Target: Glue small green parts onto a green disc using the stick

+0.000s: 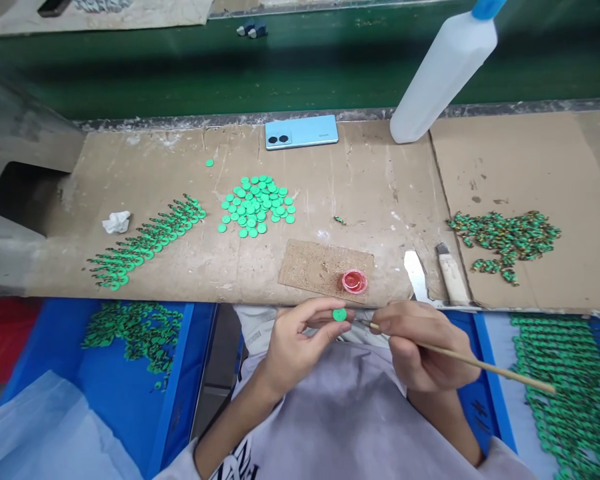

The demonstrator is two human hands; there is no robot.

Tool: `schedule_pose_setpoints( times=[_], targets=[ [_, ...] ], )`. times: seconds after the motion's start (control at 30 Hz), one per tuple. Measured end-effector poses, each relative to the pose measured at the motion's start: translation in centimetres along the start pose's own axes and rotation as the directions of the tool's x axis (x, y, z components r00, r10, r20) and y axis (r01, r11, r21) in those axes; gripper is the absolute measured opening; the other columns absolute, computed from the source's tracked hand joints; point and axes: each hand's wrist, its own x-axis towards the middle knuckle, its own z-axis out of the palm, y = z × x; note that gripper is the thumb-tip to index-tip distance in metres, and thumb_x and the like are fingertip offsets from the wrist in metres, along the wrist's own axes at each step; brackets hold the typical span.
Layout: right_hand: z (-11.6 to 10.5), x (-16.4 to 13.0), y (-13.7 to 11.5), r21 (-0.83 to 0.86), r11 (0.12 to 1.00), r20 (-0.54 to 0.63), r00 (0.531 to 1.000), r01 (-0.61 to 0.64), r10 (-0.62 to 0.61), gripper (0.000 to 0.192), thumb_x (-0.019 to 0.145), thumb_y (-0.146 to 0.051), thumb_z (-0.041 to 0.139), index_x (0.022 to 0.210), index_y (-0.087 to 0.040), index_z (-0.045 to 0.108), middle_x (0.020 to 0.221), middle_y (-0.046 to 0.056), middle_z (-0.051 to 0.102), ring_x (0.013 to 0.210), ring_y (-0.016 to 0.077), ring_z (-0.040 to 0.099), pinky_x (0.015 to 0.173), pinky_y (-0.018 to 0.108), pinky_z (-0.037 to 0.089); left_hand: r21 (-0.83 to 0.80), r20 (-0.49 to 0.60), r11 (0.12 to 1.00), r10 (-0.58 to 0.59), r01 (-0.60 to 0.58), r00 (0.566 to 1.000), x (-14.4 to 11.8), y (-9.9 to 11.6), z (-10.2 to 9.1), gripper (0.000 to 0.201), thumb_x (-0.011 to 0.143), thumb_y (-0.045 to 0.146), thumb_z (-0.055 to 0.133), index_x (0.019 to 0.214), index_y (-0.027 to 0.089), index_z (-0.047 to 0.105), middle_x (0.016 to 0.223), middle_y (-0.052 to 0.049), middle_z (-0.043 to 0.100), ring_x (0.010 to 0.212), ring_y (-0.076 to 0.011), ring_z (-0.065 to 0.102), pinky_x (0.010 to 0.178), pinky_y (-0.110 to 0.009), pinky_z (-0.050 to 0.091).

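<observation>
Right now, the left hand pinches a small green disc between its thumb and fingers, below the middle of the frame. Just to the right of it, the right hand is curled around a thin wooden stick, with the tip pointing at the disc. I cannot tell if the tip touches it. Just above the disc, a little cup of red stuff sits on a small brown board on the counter. A loose pile of green discs lies left of the middle.
</observation>
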Motion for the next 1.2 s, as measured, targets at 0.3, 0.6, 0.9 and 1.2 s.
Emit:
schedule_pose_setpoints(
  times=[0.3,0.6,0.9,1.2],
  targets=[
    [0.7,1.7,-1.1,-0.045,0.958,0.017,0.959,0.282,-0.281,0.015,0.102,-0.025,0.056,0.099,-0.022,0.071,0.067,0.002,0.072,0.055,0.0183,0.07,0.049,0.029,0.055,0.166,0.012,0.977,0.136,-0.137,0.991,0.0,0.5,0.2,0.017,0.084,0.019,0.082,0.101,0.024,0.082,0.096,-0.004,0.086,0.085,-0.0233,0.084,0.082,-0.03,0.069],
    [1.0,2.4,-1.5,-0.06,0.953,0.02,0.955,0.296,-0.295,0.016,0.101,-0.022,0.054,0.095,-0.024,0.068,0.062,0.001,0.07,0.047,0.018,0.068,0.043,0.028,0.053,0.222,0.026,0.958,0.18,-0.181,0.983,-0.1,0.3,0.1,0.019,0.086,0.018,0.081,0.104,0.024,0.082,0.097,-0.003,0.086,0.083,-0.0222,0.084,0.081,-0.029,0.069],
    [1.2,2.5,-1.3,-0.024,0.952,0.027,0.952,0.307,-0.306,0.012,0.101,-0.019,0.055,0.098,-0.021,0.066,0.064,0.001,0.069,0.049,0.0162,0.067,0.047,0.027,0.056,0.258,0.016,0.949,0.185,-0.183,0.983,-0.1,0.3,0.1,0.019,0.084,0.02,0.083,0.102,0.024,0.083,0.094,-0.004,0.086,0.079,-0.0228,0.084,0.077,-0.029,0.069],
    [1.2,2.3,-1.4,-0.023,0.963,0.038,0.963,0.267,-0.266,0.011,0.101,-0.018,0.055,0.102,-0.022,0.066,0.068,0.002,0.071,0.058,0.0186,0.072,0.052,0.028,0.058,0.307,0.023,0.923,0.237,-0.232,0.971,-0.1,0.2,0.0,0.019,0.085,0.019,0.083,0.103,0.023,0.083,0.093,-0.003,0.086,0.078,-0.0218,0.084,0.077,-0.027,0.069]
  ],
)
